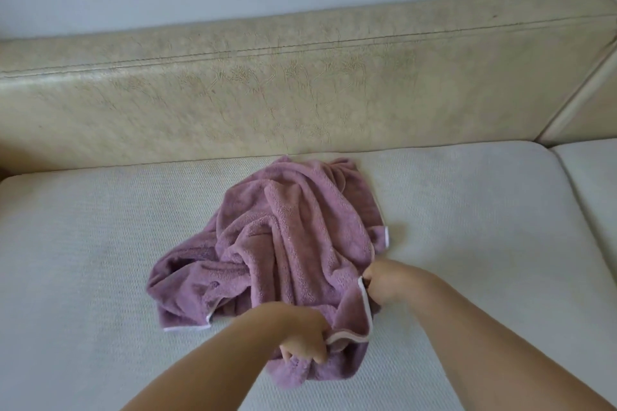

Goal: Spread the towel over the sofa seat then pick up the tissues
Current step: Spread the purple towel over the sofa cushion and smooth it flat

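Note:
A mauve fleece towel with a white hem lies crumpled in a heap on the pale grey sofa seat. My left hand grips the towel's near edge at the white hem, fingers curled into the cloth. My right hand pinches the same hem a little farther back on the right side. Between the two hands a short stretch of hem is lifted off the seat. No tissues are in view.
The cream, cracked backrest runs across behind the seat. A second seat cushion and a corner section adjoin on the right. A pale wall rises above the backrest.

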`<action>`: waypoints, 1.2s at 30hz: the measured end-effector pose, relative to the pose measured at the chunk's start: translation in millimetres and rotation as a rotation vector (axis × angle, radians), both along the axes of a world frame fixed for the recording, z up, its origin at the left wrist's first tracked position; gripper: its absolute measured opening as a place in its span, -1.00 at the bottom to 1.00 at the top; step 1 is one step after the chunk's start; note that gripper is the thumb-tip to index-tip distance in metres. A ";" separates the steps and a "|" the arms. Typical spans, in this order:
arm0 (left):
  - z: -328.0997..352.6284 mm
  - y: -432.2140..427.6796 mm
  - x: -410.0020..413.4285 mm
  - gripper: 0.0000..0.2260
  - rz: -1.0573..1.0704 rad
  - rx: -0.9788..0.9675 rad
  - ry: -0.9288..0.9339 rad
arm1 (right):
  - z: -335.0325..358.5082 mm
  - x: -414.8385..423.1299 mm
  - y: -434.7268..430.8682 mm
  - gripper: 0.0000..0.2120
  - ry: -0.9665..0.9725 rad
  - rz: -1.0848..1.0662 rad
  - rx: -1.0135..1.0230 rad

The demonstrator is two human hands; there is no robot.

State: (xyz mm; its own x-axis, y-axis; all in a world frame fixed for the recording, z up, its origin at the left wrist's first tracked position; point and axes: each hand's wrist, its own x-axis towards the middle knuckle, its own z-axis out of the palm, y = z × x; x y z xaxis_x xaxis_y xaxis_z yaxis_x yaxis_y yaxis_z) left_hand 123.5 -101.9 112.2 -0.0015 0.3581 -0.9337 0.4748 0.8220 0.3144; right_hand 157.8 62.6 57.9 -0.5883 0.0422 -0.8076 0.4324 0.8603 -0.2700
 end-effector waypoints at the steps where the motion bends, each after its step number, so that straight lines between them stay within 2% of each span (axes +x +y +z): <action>1: -4.3 1.9 -1.8 -0.76 0.011 -0.001 0.001 | -0.3 -1.5 1.5 -0.76 -0.008 0.036 0.011; 8: -42.6 7.9 1.5 -0.79 0.013 -0.015 -0.015 | -25.5 -3.6 10.5 -0.74 -0.116 0.159 0.039; 11: -54.5 8.2 6.7 -0.77 0.026 -0.016 -0.036 | -34.8 -4.3 8.8 -0.86 -0.197 0.190 0.023; 12: -57.6 8.4 8.9 -0.71 0.016 -0.024 -0.059 | -36.6 -4.6 7.3 -0.96 -0.234 0.175 0.015; 15: -69.0 8.3 3.4 -0.58 -0.041 -0.042 -0.135 | -41.0 -13.1 9.0 -0.95 -0.277 -0.079 -0.131; 17: -75.2 12.1 -15.1 -0.65 0.002 0.039 -0.046 | -46.8 -24.5 16.6 -0.83 -0.009 -0.287 -0.121; 19: -77.1 20.9 -41.5 -0.73 0.239 0.171 0.154 | -55.8 -34.7 23.6 -0.72 0.329 -0.530 -0.018; 20: -78.2 25.8 -54.0 -0.75 0.384 0.242 0.283 | -61.9 -38.7 24.1 -0.68 0.414 -0.651 -0.033; 22: -86.4 37.7 -78.4 -0.76 0.570 0.365 0.536 | -80.1 -48.2 23.0 -0.60 0.470 -0.758 -0.088; 23: -90.3 41.7 -86.2 -0.77 0.620 0.404 0.606 | -87.1 -51.5 20.6 -0.55 0.462 -0.770 -0.103; 26: -102.5 55.5 -98.6 -0.80 0.682 0.492 0.650 | -109.3 -53.6 12.4 -0.34 0.370 -0.853 -0.084; 28: -108.9 67.6 -105.0 -0.79 0.683 0.553 0.695 | -114.5 -51.7 6.7 -0.42 0.391 -0.923 -0.045; 30: -112.4 81.7 -109.8 -0.80 0.634 0.644 0.785 | -106.2 -42.3 -6.3 -0.60 0.574 -0.883 -0.036; 32: -115.4 94.6 -112.8 -0.81 0.600 0.737 0.829 | -93.0 -27.3 -24.7 -0.62 0.703 -0.718 -0.126; 34: -118.0 103.0 -114.9 -0.82 0.527 0.735 0.828 | -87.1 -14.1 -44.7 -0.49 0.550 -0.528 -0.261; 36: -125.9 110.4 -116.0 -0.84 0.348 0.619 0.853 | -94.4 -5.8 -52.4 -0.43 0.335 -0.476 -0.331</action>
State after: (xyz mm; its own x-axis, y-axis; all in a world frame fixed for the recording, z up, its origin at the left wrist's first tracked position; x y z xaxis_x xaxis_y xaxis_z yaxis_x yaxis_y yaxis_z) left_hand 7.5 8.5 -13.7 -0.7495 0.6173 -0.2389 0.5049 0.7665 0.3969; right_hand 152.0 10.2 -36.5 -0.7879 0.1404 -0.5996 0.5912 0.4447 -0.6729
